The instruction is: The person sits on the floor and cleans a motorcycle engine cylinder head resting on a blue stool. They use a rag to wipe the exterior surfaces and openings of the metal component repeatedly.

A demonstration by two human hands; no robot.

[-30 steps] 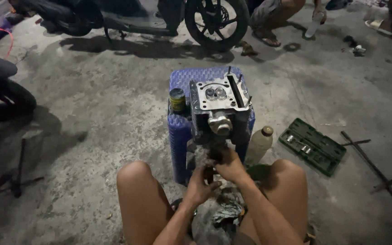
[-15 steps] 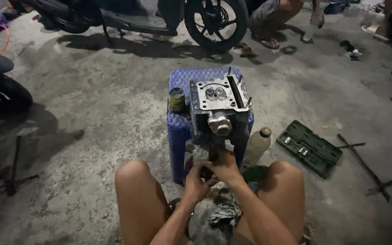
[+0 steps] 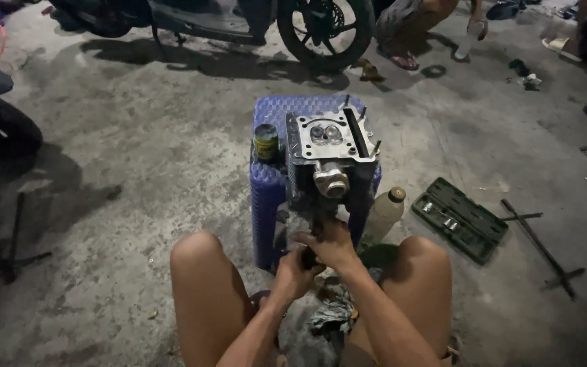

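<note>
- Left hand (image 3: 293, 268) and right hand (image 3: 334, 245) meet at lower centre, between the knees, both curled shut round a small dark part (image 3: 309, 257); what it is, cannot tell.
- Engine cylinder head (image 3: 331, 160) stands on a blue plastic stool (image 3: 266, 194) at frame centre, straight above the hands, its long axis running up-frame.
- Right hand sits nearer the head, just under its lower edge.
- Small tin can (image 3: 265, 141) on the stool's left; plastic bottle (image 3: 383, 214) and green socket case (image 3: 460, 219) to the right.
</note>
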